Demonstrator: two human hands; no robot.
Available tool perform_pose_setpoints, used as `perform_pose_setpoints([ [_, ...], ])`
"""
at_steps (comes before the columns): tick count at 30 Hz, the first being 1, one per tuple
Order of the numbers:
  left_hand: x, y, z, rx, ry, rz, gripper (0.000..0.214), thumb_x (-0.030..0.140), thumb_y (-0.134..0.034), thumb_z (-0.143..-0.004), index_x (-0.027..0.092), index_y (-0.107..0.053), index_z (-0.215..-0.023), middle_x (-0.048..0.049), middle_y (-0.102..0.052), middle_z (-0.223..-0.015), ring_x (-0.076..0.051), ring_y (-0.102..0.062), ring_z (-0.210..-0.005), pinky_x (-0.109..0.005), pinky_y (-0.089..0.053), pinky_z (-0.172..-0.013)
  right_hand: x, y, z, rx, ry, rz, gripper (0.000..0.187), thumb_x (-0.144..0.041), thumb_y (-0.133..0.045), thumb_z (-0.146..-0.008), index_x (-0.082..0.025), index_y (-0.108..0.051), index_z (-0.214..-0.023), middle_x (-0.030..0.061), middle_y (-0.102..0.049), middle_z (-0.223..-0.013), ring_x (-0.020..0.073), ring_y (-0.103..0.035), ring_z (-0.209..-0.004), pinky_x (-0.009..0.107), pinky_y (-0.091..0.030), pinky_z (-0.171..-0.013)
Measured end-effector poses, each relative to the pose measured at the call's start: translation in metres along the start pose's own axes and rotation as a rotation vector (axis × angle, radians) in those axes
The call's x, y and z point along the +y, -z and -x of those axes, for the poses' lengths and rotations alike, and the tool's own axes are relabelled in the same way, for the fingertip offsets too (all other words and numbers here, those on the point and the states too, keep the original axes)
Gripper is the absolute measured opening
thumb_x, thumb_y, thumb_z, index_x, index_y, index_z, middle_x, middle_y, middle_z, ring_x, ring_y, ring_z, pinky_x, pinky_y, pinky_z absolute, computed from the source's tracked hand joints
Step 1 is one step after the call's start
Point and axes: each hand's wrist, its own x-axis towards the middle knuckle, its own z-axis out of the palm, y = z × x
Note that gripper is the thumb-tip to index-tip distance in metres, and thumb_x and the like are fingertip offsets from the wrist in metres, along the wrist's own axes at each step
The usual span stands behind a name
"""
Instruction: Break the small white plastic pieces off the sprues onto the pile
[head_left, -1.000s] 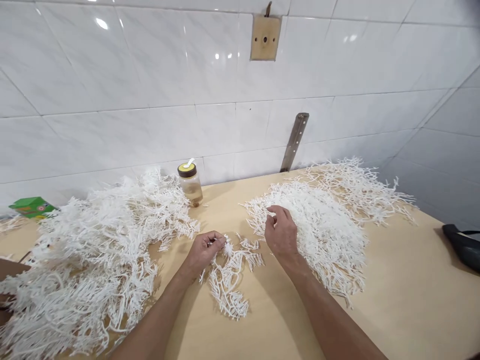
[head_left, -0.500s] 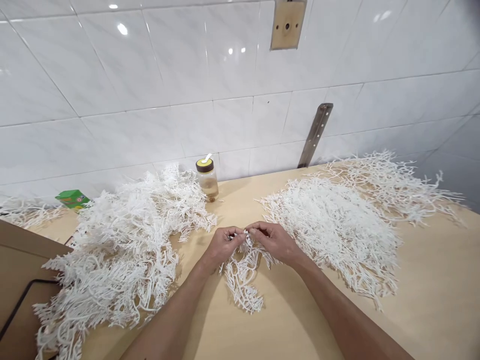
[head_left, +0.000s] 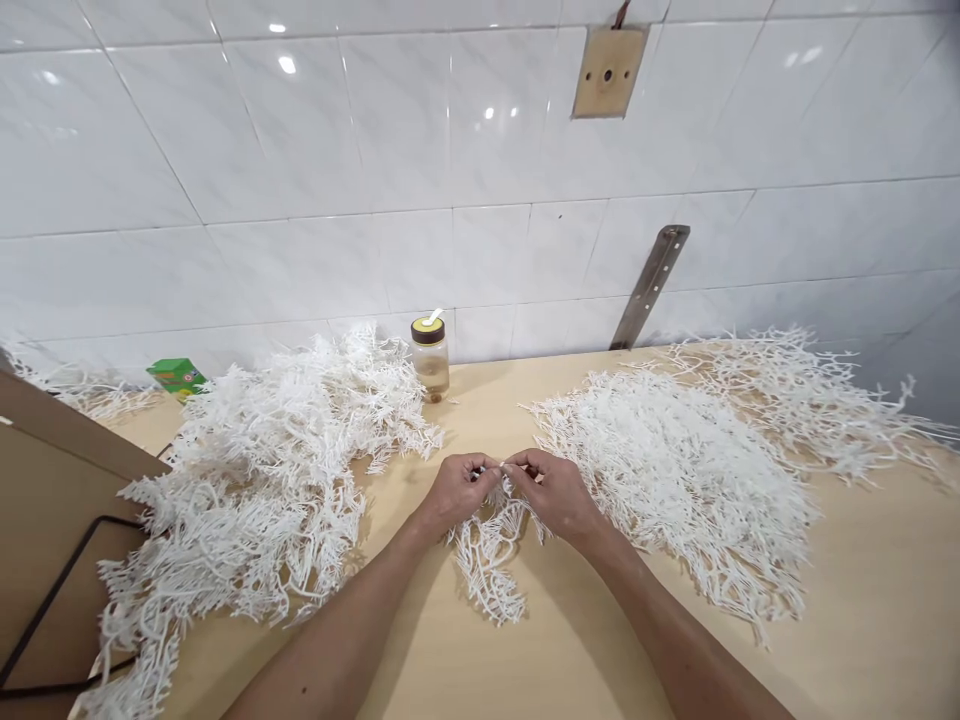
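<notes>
My left hand [head_left: 457, 492] and my right hand [head_left: 553, 492] meet at the middle of the wooden table [head_left: 862, 620], fingertips pinched together on the top end of a small bunch of white branched plastic sprigs [head_left: 487, 565]. The bunch trails down toward me between my wrists and lies on the table. A large heap of the same white sprigs [head_left: 262, 480] lies left of my left hand. A flatter spread of white sprigs [head_left: 675, 470] lies right of my right hand.
A small jar [head_left: 430, 358] with a dark lid stands near the white tiled wall. A green box [head_left: 177, 377] sits at the far left. A brown cardboard box [head_left: 52, 500] with a black cord fills the left edge. A metal strip [head_left: 649, 286] leans on the wall.
One second ago my right hand reached into the right pile. It has come back to meet my left hand on the small bunch. The view has shifted left, showing the cardboard box.
</notes>
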Motion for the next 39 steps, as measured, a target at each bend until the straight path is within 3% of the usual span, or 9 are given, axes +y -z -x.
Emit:
perform_pose_setpoints([
  [4, 0.001, -0.001, 0.003, 0.000, -0.023, -0.022, 0.025, 0.035, -0.060, -0.079, 0.012, -0.070, -0.075, -0.0003, -0.060, -0.062, -0.010, -0.045, -0.056, -0.022, -0.035, -0.054, 0.000, 0.004, 0.001, -0.044, 0.003, -0.001, 0.026, -0.042, -0.054, -0.087, -0.020, -0.067, -0.084, 0.0047, -0.069, -0.076, 0.0189, -0.062, -0.070, 0.030, -0.047, -0.066],
  [7, 0.000, -0.001, 0.004, -0.016, -0.039, -0.057, 0.023, 0.033, -0.060, -0.080, 0.012, -0.070, -0.077, -0.0005, -0.061, -0.065, -0.010, -0.048, -0.058, -0.022, -0.036, -0.056, 0.003, 0.010, 0.001, -0.192, -0.046, -0.074, 0.029, -0.046, -0.056, -0.087, -0.019, -0.066, -0.084, 0.0038, -0.068, -0.075, 0.0175, -0.061, -0.069, 0.028, -0.045, -0.063],
  [11, -0.003, 0.000, 0.005, -0.056, -0.025, -0.045, 0.028, 0.038, -0.060, -0.081, 0.012, -0.069, -0.076, -0.0008, -0.062, -0.066, -0.011, -0.050, -0.059, -0.022, -0.037, -0.057, 0.007, 0.018, 0.000, -0.349, -0.137, -0.208, 0.030, -0.048, -0.058, -0.085, -0.018, -0.063, -0.082, -0.0001, -0.062, -0.069, 0.0117, -0.050, -0.056, 0.025, -0.039, -0.053],
  [15, -0.003, 0.000, 0.004, -0.054, -0.045, -0.076, 0.028, 0.039, -0.060, -0.082, 0.013, -0.069, -0.077, 0.0004, -0.059, -0.064, -0.011, -0.048, -0.059, -0.022, -0.036, -0.057, 0.010, 0.020, -0.001, -0.390, -0.191, -0.254, 0.030, -0.048, -0.057, -0.085, -0.018, -0.061, -0.082, -0.0029, -0.056, -0.063, 0.0091, -0.043, -0.049, 0.024, -0.034, -0.048],
  [20, 0.001, 0.002, 0.002, -0.067, -0.064, -0.118, 0.030, 0.040, -0.058, -0.083, 0.014, -0.063, -0.069, 0.0028, -0.052, -0.060, -0.010, -0.043, -0.059, -0.022, -0.033, -0.056, 0.009, 0.012, -0.002, -0.204, -0.045, -0.023, 0.021, -0.037, -0.055, -0.085, -0.019, -0.064, -0.083, 0.0021, -0.064, -0.073, 0.0153, -0.056, -0.065, 0.027, -0.041, -0.061],
  [26, 0.000, 0.006, 0.002, -0.104, -0.067, -0.111, 0.034, 0.043, -0.057, -0.084, 0.015, -0.056, -0.065, 0.0039, -0.046, -0.058, -0.009, -0.039, -0.056, -0.022, -0.030, -0.053, 0.014, -0.001, -0.005, 0.102, 0.174, 0.342, 0.016, -0.025, -0.045, -0.088, -0.019, -0.056, -0.078, 0.0054, -0.060, -0.079, 0.0172, -0.054, -0.069, 0.029, -0.038, -0.065],
  [31, -0.003, 0.006, 0.002, -0.055, -0.020, -0.008, 0.038, 0.051, -0.061, -0.082, 0.014, -0.062, -0.073, 0.0006, -0.054, -0.062, -0.010, -0.045, -0.055, -0.022, -0.034, -0.052, 0.035, 0.011, -0.011, 0.350, 0.057, 0.370, 0.011, -0.023, -0.046, -0.083, -0.021, -0.051, -0.074, 0.0051, -0.058, -0.074, 0.0184, -0.053, -0.067, 0.030, -0.039, -0.065],
  [36, 0.000, 0.006, 0.001, 0.011, 0.031, 0.102, 0.040, 0.053, -0.066, -0.078, 0.013, -0.064, -0.078, 0.0016, -0.052, -0.060, -0.009, -0.044, -0.053, -0.022, -0.034, -0.051, 0.043, 0.020, -0.012, 0.347, -0.107, 0.271, 0.010, -0.028, -0.050, -0.080, -0.021, -0.057, -0.080, 0.0030, -0.063, -0.072, 0.0185, -0.057, -0.064, 0.031, -0.041, -0.066],
  [39, 0.004, 0.007, 0.002, 0.029, 0.037, 0.121, 0.039, 0.052, -0.068, -0.077, 0.013, -0.064, -0.076, 0.0013, -0.053, -0.062, -0.009, -0.045, -0.055, -0.022, -0.034, -0.053, 0.044, 0.023, -0.013, 0.345, -0.129, 0.272, 0.013, -0.031, -0.050, -0.081, -0.021, -0.059, -0.081, 0.0029, -0.066, -0.072, 0.0188, -0.059, -0.065, 0.031, -0.042, -0.068],
])
